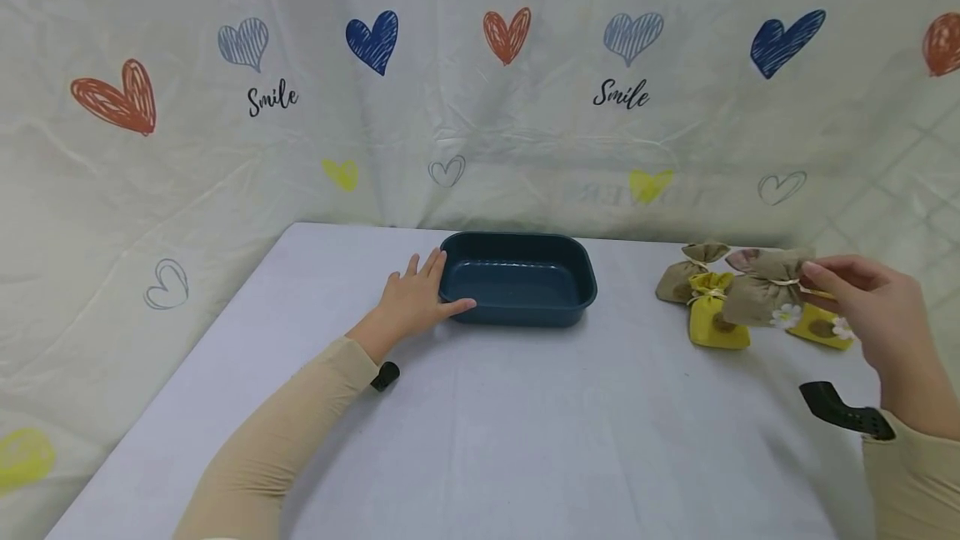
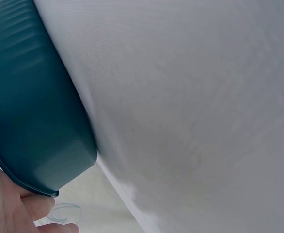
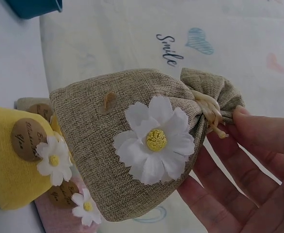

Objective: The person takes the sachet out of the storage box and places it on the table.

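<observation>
My right hand (image 1: 877, 311) pinches a brown linen sachet (image 3: 93, 145) by its tied neck, holding it up above the other sachets. A white daisy with a yellow centre decorates its front, and a cord ties the top. My left hand (image 1: 412, 298) rests with spread fingers on the left end of a dark teal rectangular basin (image 1: 517, 315). In the left wrist view, some fingertips (image 2: 38, 206) touch the basin's rim.
Near the back right of the white table (image 1: 510, 432) stand a yellow sachet (image 1: 712, 327), another brown sachet (image 1: 673, 282) and a flower-trimmed yellow one (image 1: 817, 330). A pink sachet (image 3: 45, 213) shows in the right wrist view. A heart-printed cloth (image 1: 510, 123) hangs behind the table.
</observation>
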Available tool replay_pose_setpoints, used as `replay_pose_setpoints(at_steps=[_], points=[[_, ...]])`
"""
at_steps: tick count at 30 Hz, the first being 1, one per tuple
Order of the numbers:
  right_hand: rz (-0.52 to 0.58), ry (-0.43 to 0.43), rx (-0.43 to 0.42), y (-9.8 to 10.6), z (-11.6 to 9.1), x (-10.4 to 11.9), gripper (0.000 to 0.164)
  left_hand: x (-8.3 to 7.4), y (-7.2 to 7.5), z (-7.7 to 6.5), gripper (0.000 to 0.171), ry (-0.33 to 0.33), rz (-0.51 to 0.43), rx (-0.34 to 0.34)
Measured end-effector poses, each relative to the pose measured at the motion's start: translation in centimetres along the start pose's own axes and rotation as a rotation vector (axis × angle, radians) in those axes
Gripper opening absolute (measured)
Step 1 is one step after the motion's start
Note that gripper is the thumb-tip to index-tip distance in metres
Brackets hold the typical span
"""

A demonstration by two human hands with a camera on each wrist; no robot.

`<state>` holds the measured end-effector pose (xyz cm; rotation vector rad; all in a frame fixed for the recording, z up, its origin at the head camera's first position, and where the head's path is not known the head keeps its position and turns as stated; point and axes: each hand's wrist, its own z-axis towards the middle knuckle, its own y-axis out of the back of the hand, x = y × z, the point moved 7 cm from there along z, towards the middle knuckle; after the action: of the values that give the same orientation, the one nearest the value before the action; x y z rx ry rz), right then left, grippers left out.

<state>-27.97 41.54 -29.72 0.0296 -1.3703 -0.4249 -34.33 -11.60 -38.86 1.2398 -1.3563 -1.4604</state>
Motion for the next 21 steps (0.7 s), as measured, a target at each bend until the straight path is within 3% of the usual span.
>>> replay_pose_setpoints(at_steps=[6, 15, 18, 21], points=[[-0.015, -0.029, -0.013, 1.0, 0.0, -0.8, 0.020, -0.1, 0.0, -0.1, 0.111, 0.001, 0.004, 0.002], [-0.021, -0.003, -0.034, 2.3, -0.1, -2.2, 0.027, -0.2, -0.1, 0.0, 0.111, -0.001, -0.009, -0.003], [0.022, 0.000, -0.035, 2.8, -0.1, -2.7, 0.027, -0.1, -0.2, -0.1, 0.111, 0.001, -0.009, -0.001], [0.135, 0.030, -0.012, 3.3, -0.2, -3.2, 0.027, -0.1, -0.2, -0.1, 0.112, 0.004, -0.009, -0.003]])
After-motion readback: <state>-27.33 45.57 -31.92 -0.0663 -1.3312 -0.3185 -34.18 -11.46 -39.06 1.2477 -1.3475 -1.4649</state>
